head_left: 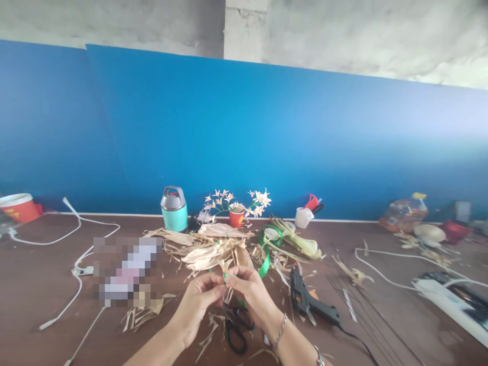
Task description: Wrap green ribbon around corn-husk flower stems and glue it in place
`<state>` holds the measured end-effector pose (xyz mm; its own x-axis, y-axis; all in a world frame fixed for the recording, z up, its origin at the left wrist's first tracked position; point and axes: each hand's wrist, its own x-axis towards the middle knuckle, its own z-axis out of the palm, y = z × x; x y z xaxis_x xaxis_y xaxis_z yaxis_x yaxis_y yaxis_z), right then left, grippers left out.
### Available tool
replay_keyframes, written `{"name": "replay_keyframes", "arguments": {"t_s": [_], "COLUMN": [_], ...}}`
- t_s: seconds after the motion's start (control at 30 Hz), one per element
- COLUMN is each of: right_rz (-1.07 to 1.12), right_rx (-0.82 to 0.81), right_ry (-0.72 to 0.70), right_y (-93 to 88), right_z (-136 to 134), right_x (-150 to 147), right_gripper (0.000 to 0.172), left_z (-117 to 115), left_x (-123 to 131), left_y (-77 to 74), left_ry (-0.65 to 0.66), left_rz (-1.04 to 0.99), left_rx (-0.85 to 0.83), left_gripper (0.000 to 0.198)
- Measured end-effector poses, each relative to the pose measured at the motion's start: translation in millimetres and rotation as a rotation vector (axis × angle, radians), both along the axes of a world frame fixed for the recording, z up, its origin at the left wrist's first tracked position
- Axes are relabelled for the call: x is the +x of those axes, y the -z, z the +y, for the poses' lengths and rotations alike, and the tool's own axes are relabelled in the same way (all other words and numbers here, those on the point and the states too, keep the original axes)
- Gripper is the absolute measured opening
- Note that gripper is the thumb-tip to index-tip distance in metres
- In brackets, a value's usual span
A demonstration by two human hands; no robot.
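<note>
Both hands meet at the lower middle of the view, fingertips nearly touching. Between them stands a small pale husk flower [224, 265] with a thin green tie around its base. My left hand [202, 297] pinches the flower's base from the left. From the right, my right hand [249, 290] pinches at the green tie. Black-handled scissors [236, 336] lie on the table just below the hands, partly covered by them. Dried corn husks [208, 254] are heaped behind the hands, with a roll of green ribbon [264, 264] at their right.
A black glue gun [314, 305] with its cord lies right of the hands. Behind stand a teal container [174, 216], a red cup [236, 218] of husk flowers and a white cup [303, 217]. White cables [81, 284] and a power strip [450, 305] lie at the sides.
</note>
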<state>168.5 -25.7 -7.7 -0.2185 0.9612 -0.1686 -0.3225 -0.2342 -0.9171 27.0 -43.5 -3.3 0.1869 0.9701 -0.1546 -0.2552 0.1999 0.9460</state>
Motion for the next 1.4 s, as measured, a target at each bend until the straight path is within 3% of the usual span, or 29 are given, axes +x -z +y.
{"name": "replay_keyframes", "arguments": {"t_s": [0.3, 0.43, 0.67, 0.83, 1.07, 1.2, 1.4], "right_rz": [0.055, -0.025, -0.222, -0.348, -0.544, -0.490, -0.375], "right_rx": [0.004, 0.008, 0.083, 0.150, 0.203, 0.156, 0.171], "right_ry": [-0.008, 0.044, 0.073, 0.080, 0.100, 0.058, -0.013], "right_y": [-4.0, -3.3, -4.7, -3.3, -1.3, -6.9, -7.8], "right_z": [-2, -2, 0, -1, -1, -2, -2], "right_x": [-2, -2, -2, -4, -1, 1, 4], "right_gripper": [0.036, 0.031, 0.016, 0.004, 0.005, 0.010, 0.017], "left_z": [-1, -1, -3, 2, 5, 3, 4], "left_x": [2, 0, 1, 2, -2, -2, -3], "left_y": [-0.2, -3.2, -14.9, -5.4, 4.6, 1.0, -1.9], "left_ry": [0.014, 0.035, -0.135, -0.099, -0.082, -0.003, -0.056], "left_rz": [-0.049, -0.026, 0.176, 0.124, -0.019, 0.045, 0.110], "left_rx": [0.013, -0.010, 0.043, -0.046, -0.120, -0.074, -0.064], "left_gripper": [0.022, 0.021, 0.027, 0.031, 0.031, 0.032, 0.034]}}
